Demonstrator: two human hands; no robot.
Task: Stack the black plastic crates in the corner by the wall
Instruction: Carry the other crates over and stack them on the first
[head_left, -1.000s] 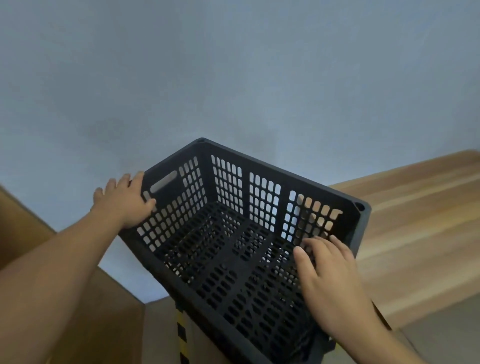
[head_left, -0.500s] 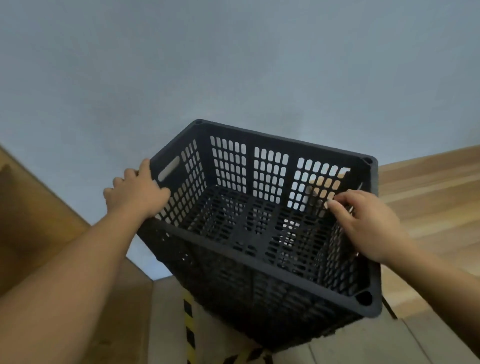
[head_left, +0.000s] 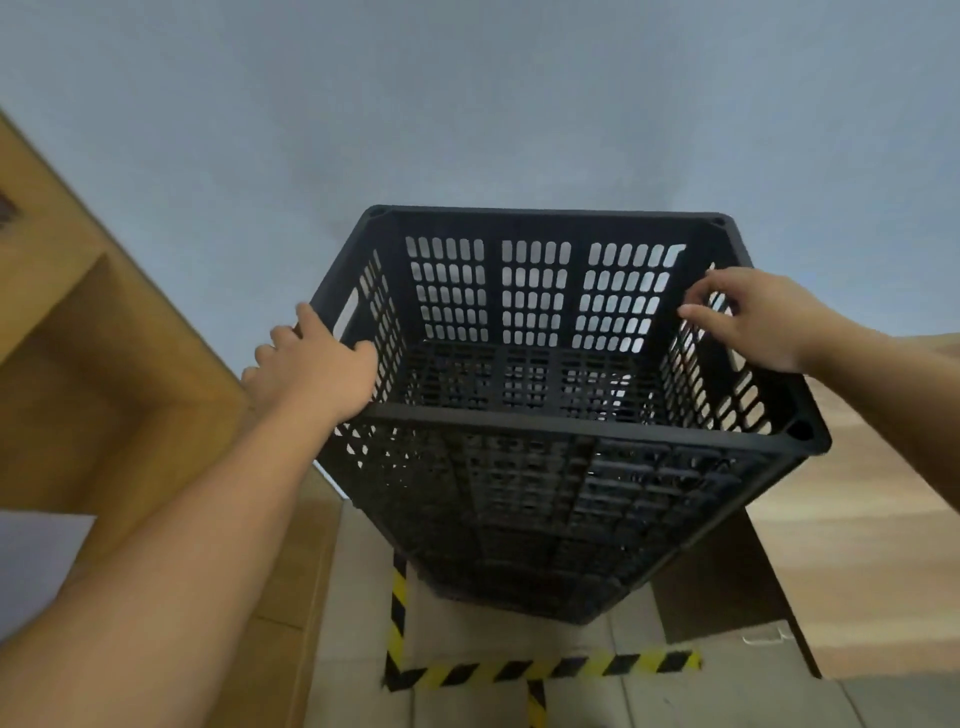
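Grey wall, behind. Black plastic crate: upright atop a stack, against wall, above striped floor tape; mouth upward, long axis along wall. Probably light, stiff, perforated; best held at side slots or rim. Left hand: grip closed over left rim. Right hand: released, fingers loosely curled near right wall.
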